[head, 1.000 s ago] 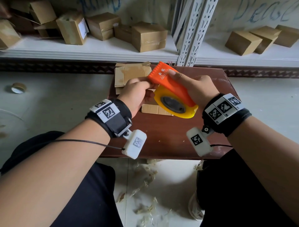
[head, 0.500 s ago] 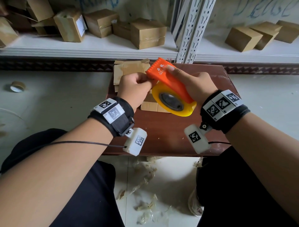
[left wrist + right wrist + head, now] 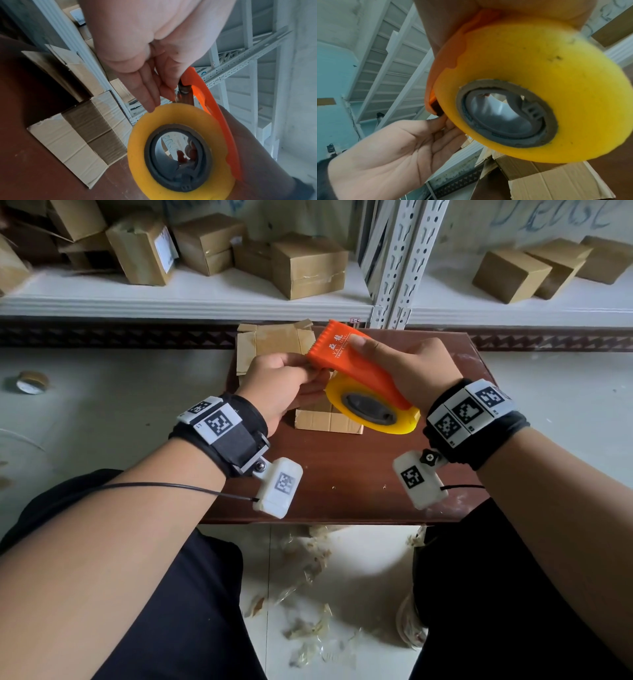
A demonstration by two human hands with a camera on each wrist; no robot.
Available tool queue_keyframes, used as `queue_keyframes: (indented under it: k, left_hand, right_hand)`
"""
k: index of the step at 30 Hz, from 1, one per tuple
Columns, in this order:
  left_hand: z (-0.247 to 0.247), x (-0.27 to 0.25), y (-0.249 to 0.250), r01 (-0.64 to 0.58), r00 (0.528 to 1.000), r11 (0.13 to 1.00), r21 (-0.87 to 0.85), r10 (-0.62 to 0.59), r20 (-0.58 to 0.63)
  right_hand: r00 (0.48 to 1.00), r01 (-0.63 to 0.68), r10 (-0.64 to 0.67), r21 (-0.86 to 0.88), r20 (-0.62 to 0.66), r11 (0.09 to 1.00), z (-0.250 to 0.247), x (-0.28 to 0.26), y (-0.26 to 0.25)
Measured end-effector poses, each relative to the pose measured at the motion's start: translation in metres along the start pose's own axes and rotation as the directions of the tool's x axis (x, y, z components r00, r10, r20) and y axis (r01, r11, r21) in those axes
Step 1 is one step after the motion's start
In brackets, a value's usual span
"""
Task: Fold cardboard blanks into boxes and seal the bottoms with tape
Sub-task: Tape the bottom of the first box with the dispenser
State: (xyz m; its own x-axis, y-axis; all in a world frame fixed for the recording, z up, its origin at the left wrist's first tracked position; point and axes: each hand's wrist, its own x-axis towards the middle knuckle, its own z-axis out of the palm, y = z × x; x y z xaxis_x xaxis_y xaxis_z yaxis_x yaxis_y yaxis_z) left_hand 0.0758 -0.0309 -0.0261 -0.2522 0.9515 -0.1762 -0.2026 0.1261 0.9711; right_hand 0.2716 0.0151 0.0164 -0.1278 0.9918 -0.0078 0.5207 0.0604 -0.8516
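right hand (image 3: pixel 407 368) grips tape dispenser (image 3: pixel 359 378) | left hand (image 3: pixel 277 388) at its toothed edge (above table (image 3: pixel 342 474))

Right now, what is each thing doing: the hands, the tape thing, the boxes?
Orange tape dispenser: held above the table, tilted.
Yellow tape roll: mounted in the dispenser.
Right hand: grips the dispenser.
Left hand: fingers at the dispenser's front edge.
Brown cardboard box: on the dark red table, bottom taped.
Flat cardboard blanks: stacked behind.
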Motion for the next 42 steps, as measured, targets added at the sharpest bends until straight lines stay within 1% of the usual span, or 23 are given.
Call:
queue_keyframes:
  k: [3, 5, 9, 14, 17, 19, 21, 23, 26, 28, 31, 35, 37, 40, 42]
  left_hand:
    - [-0.001, 0.000, 0.001, 0.060, 0.998, 0.992, -0.114, -0.058, 0.014]
    - [-0.001, 0.000, 0.001, 0.084, 0.996, 0.984, -0.159, -0.081, 0.022]
    - [0.000, 0.000, 0.003, 0.122, 0.992, 0.970, -0.208, -0.116, 0.039]
    - [-0.005, -0.003, 0.007, 0.156, 0.988, 0.962, -0.224, -0.148, 0.054]
    - [-0.009, -0.004, 0.014, 0.160, 0.987, 0.950, -0.269, -0.163, 0.011]
    - [-0.017, -0.001, 0.021, 0.136, 0.986, 0.932, -0.335, -0.159, -0.042]
    - [-0.022, -0.001, 0.024, 0.118, 0.985, 0.907, -0.405, -0.159, -0.070]
    - [-0.022, -0.004, 0.026, 0.127, 0.985, 0.913, -0.387, -0.162, -0.058]
    - [-0.020, -0.006, 0.022, 0.109, 0.993, 0.953, -0.283, -0.119, -0.019]
    - [-0.022, -0.004, 0.018, 0.078, 0.995, 0.971, -0.228, -0.089, -0.037]
    - [-0.024, -0.003, 0.015, 0.040, 0.998, 0.998, -0.045, -0.042, -0.046]
    - [-0.024, -0.003, 0.016, 0.009, 0.996, 0.999, 0.047, -0.005, -0.086]
    - [-0.023, -0.002, 0.017, 0.016, 0.997, 1.000, -0.020, -0.018, -0.075]
    - [-0.020, 0.000, 0.021, 0.091, 0.996, 0.974, -0.209, -0.089, 0.022]
    - [-0.019, 0.000, 0.023, 0.130, 0.991, 0.958, -0.256, -0.123, 0.047]
  right_hand:
    - [1.000, 0.012, -0.012, -0.018, -0.003, 1.000, -0.003, 0.000, 0.001]
    - [1.000, 0.022, -0.022, -0.027, 0.003, 0.999, -0.004, -0.001, 0.001]
    - [0.990, 0.131, -0.130, -0.026, 0.055, 0.991, -0.008, -0.003, 0.000]
    - [0.975, 0.193, -0.184, -0.060, 0.123, 0.979, -0.010, -0.004, 0.000]
    - [0.969, 0.205, -0.195, -0.054, 0.154, 0.977, -0.009, -0.006, -0.001]
    - [0.970, 0.198, -0.189, -0.048, 0.150, 0.979, -0.012, -0.007, 0.000]
    - [0.976, 0.177, -0.164, -0.084, 0.142, 0.981, -0.014, -0.009, 0.003]
    - [0.981, 0.151, -0.133, -0.122, 0.144, 0.981, -0.013, -0.011, 0.005]
    - [0.980, 0.157, -0.139, -0.123, 0.143, 0.980, -0.011, -0.014, 0.007]
    - [0.975, 0.189, -0.173, -0.117, 0.138, 0.975, -0.012, -0.014, 0.007]
    - [0.971, 0.220, -0.207, -0.114, 0.120, 0.969, -0.016, -0.015, 0.007]
    - [0.972, 0.220, -0.205, -0.145, 0.113, 0.965, -0.019, -0.014, 0.008]
    - [0.970, 0.226, -0.207, -0.167, 0.126, 0.960, -0.019, -0.014, 0.007]
    - [0.964, 0.249, -0.223, -0.197, 0.146, 0.948, -0.020, -0.017, 0.007]
    - [0.961, 0.259, -0.231, -0.200, 0.152, 0.945, -0.020, -0.018, 0.007]
